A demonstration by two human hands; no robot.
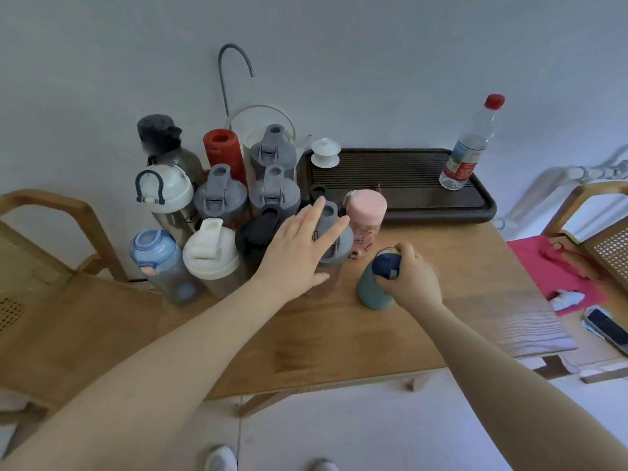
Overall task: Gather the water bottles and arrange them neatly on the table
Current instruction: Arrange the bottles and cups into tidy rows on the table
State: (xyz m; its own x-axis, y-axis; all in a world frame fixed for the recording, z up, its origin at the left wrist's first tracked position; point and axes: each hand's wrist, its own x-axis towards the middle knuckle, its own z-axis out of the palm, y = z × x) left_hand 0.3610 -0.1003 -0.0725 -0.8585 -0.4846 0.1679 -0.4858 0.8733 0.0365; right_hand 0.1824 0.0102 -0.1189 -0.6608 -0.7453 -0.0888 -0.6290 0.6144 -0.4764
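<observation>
Several water bottles stand packed in rows on the left half of the wooden table. My right hand grips the dark blue cap of a teal bottle, which stands upright just right of the group. My left hand lies open, fingers spread, over a grey-lidded shaker bottle in the front row, touching its lid. A pink bottle stands behind, and a black-lidded bottle is left of my left hand. A clear plastic bottle with a red cap stands apart on the dark tray.
A white lidded cup sits on the tray's left end. Wooden chairs stand at left and right. A red cloth and a phone lie at the right. A curved tap rises behind the bottles.
</observation>
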